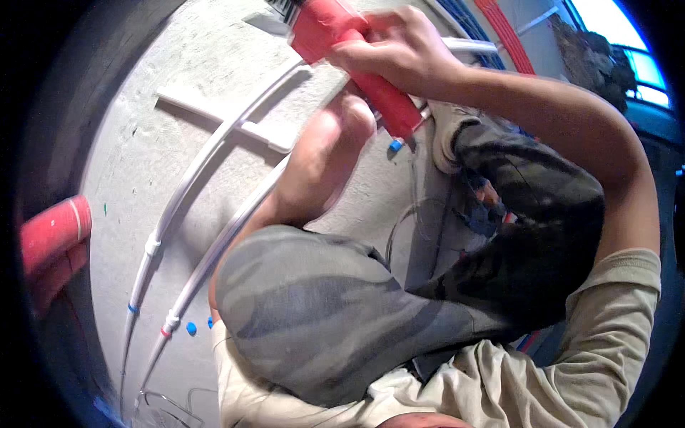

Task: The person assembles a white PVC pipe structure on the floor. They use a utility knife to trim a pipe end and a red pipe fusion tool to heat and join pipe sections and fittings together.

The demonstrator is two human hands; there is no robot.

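Note:
My right hand [399,53] is closed around a red tool [389,103] with a wide red head and black parts at its upper end; its exact kind does not show. Just below the tool is my left hand [349,118], seen from the back and curled. Its fingers are turned away, so what it grips is hidden. One white pipe [242,203] runs up behind my left forearm toward that hand. Another white pipe [187,182] curves beside it toward the tool's head. Both have white fittings lower down.
A short white pipe piece [189,105] lies on the grey floor [128,135], partly under the curved pipe. Thick red pipes [57,235] stand at the left. Blue caps [191,329] lie near my left side. Red lines [506,32] run along the far right, near my bent legs.

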